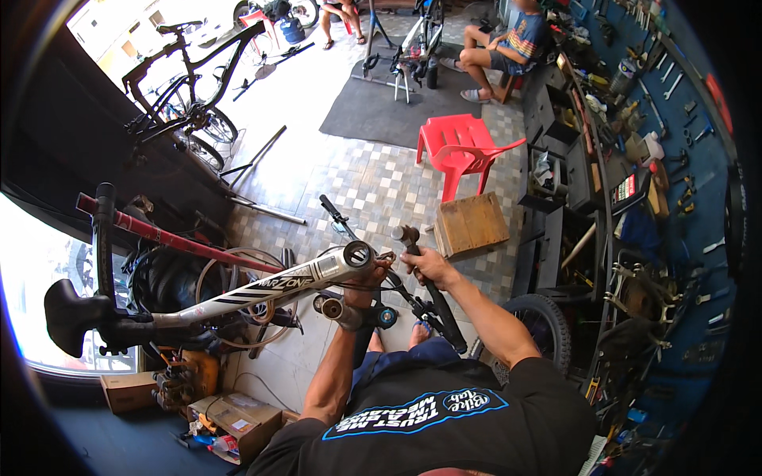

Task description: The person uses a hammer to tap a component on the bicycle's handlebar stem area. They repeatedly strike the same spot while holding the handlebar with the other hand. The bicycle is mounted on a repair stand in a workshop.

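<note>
A white bicycle frame (pixel 270 287) with dark lettering lies across in front of me, its open head tube (pixel 358 255) pointing towards my hands. My right hand (pixel 431 266) is closed round a hammer (pixel 447 320), gripping it close below the head, with the long black handle hanging down. At the head tube, my left hand (pixel 365 289) is partly hidden behind the tube. Its fingers look bent, but what they hold cannot be made out. A handlebar (pixel 337 213) hangs beside the head tube with cables. Below my left hand is a short metal tube end (pixel 339 310).
A red plastic chair (pixel 456 143) and a wooden box (pixel 472 224) stand ahead. Tools hang on the blue wall (pixel 690 159) at right, above dark shelves (pixel 548 119). A bicycle wheel (pixel 548 325) is beside my right arm. A seated person (pixel 508 51) and another bike (pixel 190 79) are farther off.
</note>
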### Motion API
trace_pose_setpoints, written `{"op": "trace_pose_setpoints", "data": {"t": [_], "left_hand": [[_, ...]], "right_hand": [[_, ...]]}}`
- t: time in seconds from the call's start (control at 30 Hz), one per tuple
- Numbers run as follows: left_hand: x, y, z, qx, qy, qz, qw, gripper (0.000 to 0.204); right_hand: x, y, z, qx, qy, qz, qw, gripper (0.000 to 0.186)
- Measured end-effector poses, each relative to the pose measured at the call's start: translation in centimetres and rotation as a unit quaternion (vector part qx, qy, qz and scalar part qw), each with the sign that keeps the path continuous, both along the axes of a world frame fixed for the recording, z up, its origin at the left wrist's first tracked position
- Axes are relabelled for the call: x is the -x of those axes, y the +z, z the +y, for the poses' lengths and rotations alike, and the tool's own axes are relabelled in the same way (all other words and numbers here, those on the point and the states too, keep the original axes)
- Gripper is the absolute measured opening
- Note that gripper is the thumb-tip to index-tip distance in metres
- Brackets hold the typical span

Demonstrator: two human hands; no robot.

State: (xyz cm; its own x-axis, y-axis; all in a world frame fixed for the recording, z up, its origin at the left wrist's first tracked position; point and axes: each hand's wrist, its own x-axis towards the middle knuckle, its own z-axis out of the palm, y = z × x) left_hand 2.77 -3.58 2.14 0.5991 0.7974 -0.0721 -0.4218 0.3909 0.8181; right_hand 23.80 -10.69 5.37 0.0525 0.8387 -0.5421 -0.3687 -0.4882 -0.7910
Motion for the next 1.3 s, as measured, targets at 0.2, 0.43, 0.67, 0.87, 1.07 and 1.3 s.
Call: {"op": "trace_pose_setpoints", "data": {"t": [0.2, 0.43, 0.67, 0.87, 1.07, 1.3], "left_hand": [[0.2, -0.9, 0.4, -0.011, -0.004, 0.018, 1.0, 0.028], [0.3, -1.3, 1.5, 0.002, -0.043, -0.05, 0.998, 0.042], [0.1, -1.1, 1.1, 0.026, -0.006, 0.021, 0.999, 0.036], [-0.2, -0.7, 0.8, 0.019, 0.022, 0.03, 0.999, 0.023], [-0.5, -0.7, 0.7, 0.053, 0.016, 0.071, 0.996, 0.024], [0.5, 0.3, 0.6, -0.054, 0.034, 0.178, 0.982, 0.018]], "right_hand": [[-4.0, 5.6, 1.3, -0.064, 0.034, -0.095, 0.993, 0.025], [-12.7, 10.4, 3.0, -0.112, -0.114, -0.412, 0.897, 0.027], [-12.4, 2.0, -2.1, -0.105, -0.073, -0.451, 0.883, 0.032], [-7.0, -0.8, -5.1, -0.015, 0.001, -0.355, 0.935, 0.03], [-5.2, 2.0, -4.5, -0.059, 0.057, -0.434, 0.897, 0.042], [-5.8, 15.5, 0.7, -0.197, 0.092, -0.489, 0.845, 0.042]]}}
